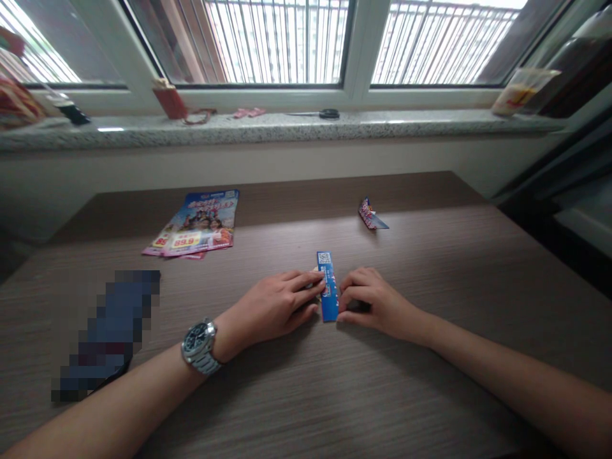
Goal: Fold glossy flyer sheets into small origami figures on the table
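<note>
A narrow blue folded paper strip [329, 307] with a QR code at its far end lies on the wooden table [306, 395]. My left hand [282, 301] rests flat from the left, its fingers stretched out and their tips on the strip. At the strip's right edge, my right hand [375, 303] has its fingers curled, with thumb and fingertips at the paper's edge. A bit of lighter paper shows under the left fingertips. A silver watch [201, 346] is on my left wrist.
Colourful flyers [201, 223] lie at the back left, a small folded paper piece [369, 215] at the back right. A pixelated dark blue object [109, 331] is beside my left forearm. Scissors [329, 114], a red box [170, 101] and a plastic cup [519, 92] stand or lie on the windowsill.
</note>
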A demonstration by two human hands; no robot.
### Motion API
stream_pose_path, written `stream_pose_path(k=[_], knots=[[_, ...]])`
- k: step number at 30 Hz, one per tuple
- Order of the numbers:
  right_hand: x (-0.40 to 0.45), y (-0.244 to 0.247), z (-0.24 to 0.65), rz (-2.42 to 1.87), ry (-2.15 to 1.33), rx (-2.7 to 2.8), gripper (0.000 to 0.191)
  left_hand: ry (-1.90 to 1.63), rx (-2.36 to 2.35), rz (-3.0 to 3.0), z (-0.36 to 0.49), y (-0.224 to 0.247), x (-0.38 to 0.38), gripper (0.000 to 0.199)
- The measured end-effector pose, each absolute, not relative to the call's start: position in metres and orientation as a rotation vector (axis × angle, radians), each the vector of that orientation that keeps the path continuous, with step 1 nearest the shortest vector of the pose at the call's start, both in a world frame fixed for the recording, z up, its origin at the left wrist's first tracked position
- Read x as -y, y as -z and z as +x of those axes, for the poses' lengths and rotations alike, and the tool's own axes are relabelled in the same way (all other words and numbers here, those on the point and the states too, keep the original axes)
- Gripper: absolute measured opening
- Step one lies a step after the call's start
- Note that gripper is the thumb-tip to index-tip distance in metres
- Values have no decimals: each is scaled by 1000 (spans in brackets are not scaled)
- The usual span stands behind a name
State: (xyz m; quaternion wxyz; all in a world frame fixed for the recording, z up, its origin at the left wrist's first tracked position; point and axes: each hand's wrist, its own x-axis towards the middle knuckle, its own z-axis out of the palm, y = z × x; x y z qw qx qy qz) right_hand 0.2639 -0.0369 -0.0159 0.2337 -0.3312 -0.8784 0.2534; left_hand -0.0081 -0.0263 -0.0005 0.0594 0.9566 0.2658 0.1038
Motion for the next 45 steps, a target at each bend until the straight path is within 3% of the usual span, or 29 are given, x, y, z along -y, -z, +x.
stream_pose_path(k=[9,24,45], knots=[[33,13,268,-880,-921,2200,5,-331,-801,2905,-10,2,25,43],[-4,17,257,-1017,-623,2239,2,-309,-896,2832,-9,1,21,51],[-21,18,247,-1115,-585,2256,5,-378,-927,2754,-9,2,18,49]])
